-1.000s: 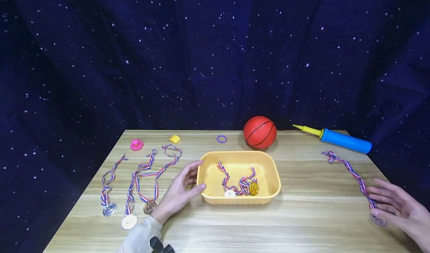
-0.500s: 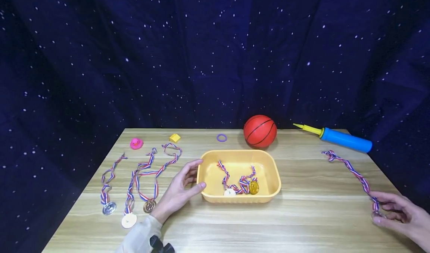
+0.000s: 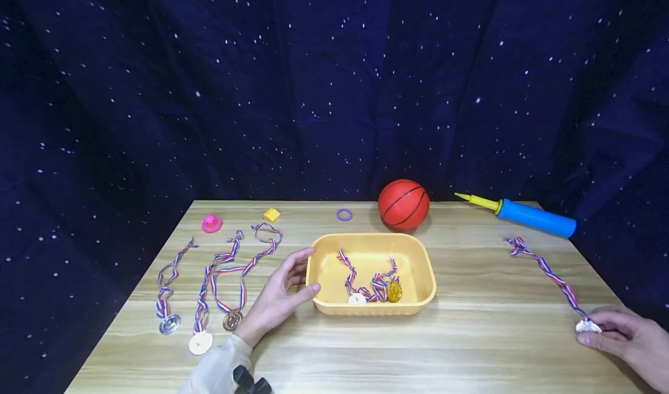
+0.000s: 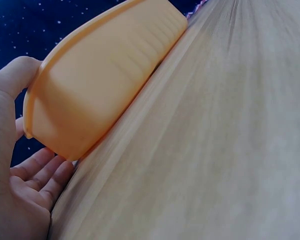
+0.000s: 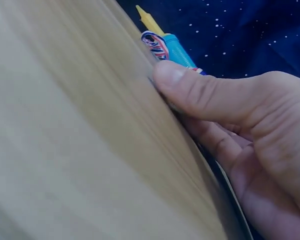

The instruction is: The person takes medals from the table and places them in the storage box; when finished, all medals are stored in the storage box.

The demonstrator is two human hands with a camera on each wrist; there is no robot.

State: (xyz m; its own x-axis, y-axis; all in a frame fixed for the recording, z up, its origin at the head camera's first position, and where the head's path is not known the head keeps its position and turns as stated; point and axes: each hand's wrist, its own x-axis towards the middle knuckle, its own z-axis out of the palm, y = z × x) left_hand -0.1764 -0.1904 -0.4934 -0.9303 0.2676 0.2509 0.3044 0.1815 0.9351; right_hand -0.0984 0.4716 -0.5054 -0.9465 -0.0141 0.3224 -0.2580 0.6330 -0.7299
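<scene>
At the left end of a yellow plastic tub [image 3: 373,309], my left hand [image 3: 282,298] holds the rim between thumb and fingers. The left wrist view shows its thumb on the tub's rim [image 4: 52,56] and the other fingers low against the end wall. Inside the tub lie a gold medal [image 3: 394,291] and a pale, shiny medal [image 3: 358,298], both with striped ribbons. Far to the right, my right hand [image 3: 624,339] pinches a silver medal [image 3: 588,326] by its disc, tilted up at the table. Its red, white and blue ribbon [image 3: 551,276] trails away across the wood.
Three ribboned medals lie at left: silver [image 3: 169,324], pale [image 3: 201,343] and bronze [image 3: 233,320]. Along the back are a pink duck [image 3: 211,224], a yellow block [image 3: 272,214], a purple ring [image 3: 344,215], a red basketball [image 3: 404,204] and a blue hand pump [image 3: 535,217].
My right hand has come down onto the silver medal, pinched it and tilted its disc up; the ribbon has shifted slightly. My left hand stays on the tub.
</scene>
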